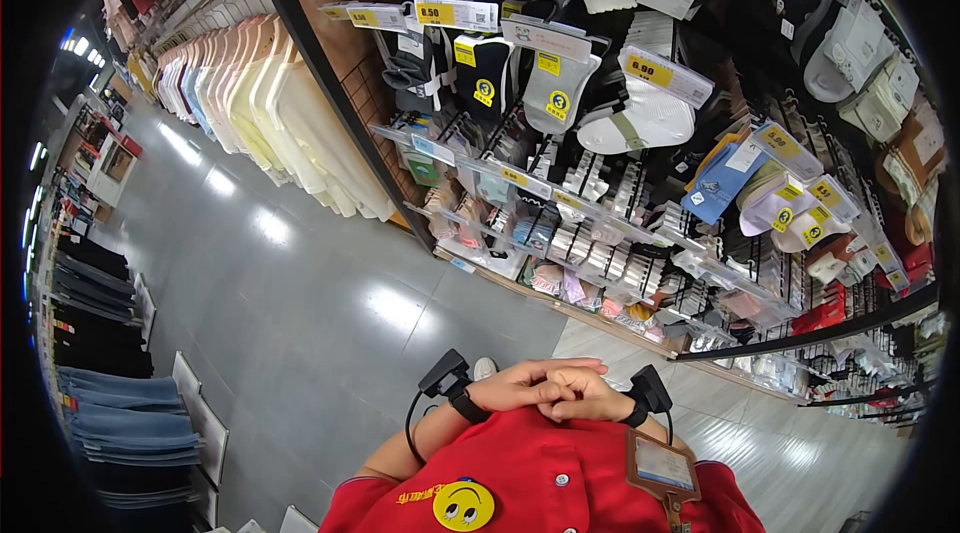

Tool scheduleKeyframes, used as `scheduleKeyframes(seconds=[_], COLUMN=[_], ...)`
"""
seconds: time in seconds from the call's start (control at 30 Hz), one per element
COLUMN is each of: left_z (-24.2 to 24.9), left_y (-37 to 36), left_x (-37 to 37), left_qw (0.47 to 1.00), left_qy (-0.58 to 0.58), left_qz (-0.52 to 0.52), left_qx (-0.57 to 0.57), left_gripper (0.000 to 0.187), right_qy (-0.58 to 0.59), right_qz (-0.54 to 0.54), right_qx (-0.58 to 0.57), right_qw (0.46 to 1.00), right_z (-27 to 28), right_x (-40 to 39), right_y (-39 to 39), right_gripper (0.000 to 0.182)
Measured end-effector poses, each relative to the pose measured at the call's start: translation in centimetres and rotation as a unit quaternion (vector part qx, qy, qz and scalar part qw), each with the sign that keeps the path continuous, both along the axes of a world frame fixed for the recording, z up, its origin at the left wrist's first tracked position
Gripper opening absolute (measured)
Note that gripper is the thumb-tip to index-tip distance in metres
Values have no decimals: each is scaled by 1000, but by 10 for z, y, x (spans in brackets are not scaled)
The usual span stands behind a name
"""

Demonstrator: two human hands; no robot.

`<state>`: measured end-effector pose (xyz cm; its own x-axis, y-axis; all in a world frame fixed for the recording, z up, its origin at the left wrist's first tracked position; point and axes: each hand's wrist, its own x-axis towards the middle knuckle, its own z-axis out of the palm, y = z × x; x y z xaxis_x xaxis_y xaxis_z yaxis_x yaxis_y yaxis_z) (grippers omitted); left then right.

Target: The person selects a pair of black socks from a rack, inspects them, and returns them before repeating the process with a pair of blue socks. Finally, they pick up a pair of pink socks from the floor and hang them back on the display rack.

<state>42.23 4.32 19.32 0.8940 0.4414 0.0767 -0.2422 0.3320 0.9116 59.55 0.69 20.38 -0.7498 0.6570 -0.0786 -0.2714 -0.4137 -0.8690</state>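
Note:
My left hand (510, 388) and my right hand (592, 395) are clasped together in front of my red shirt (520, 463). The fingers of my left hand lie along the far side of the right one, its thumb against the right hand's curled fingers. No object shows between them; the palms are hidden. Each wrist wears a dark band with a black device, one on the left wrist (445, 374) and one on the right wrist (651, 390). A brown badge holder (661, 463) and a yellow smiley pin (463, 506) are on the shirt.
Ahead stands a rack of packaged socks, among them grey socks (556, 93) and white socks (640, 123), with price tags (665, 76). Pale garments (275, 118) hang at upper left. Folded jeans (130, 418) are stacked at lower left. Grey floor (300, 303) runs between.

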Motion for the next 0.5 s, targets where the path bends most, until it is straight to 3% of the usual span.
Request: scheduleKeyframes(seconds=[0.13, 0.23, 0.27, 0.33, 0.43, 0.5], left_z=[7, 8, 8, 7, 10, 10], left_y=[-2, -6, -7, -8, -9, -12], left_x=[8, 11, 12, 14, 13, 17], left_qw=[999, 996, 993, 988, 989, 989], left_qy=[-2, 38, 29, 24, 30, 26], left_qz=[15, 75, 92, 114, 117, 130], left_qx=[39, 37, 70, 104, 89, 69], left_gripper=[59, 51, 47, 40, 41, 40], right_qy=[-88, -136, -99, -94, -72, -122], right_qz=[-62, -86, -102, -118, -144, -164], right_qx=[131, 161, 117, 139, 136, 166], right_qw=[985, 974, 983, 979, 978, 965], right_z=[0, 5, -5, -13, -9, -10], right_x=[-4, -2, -7, -9, -11, -9], right_y=[-1, 0, -2, -5, -3, -5], right_gripper=[45, 48, 50, 50, 47, 41])
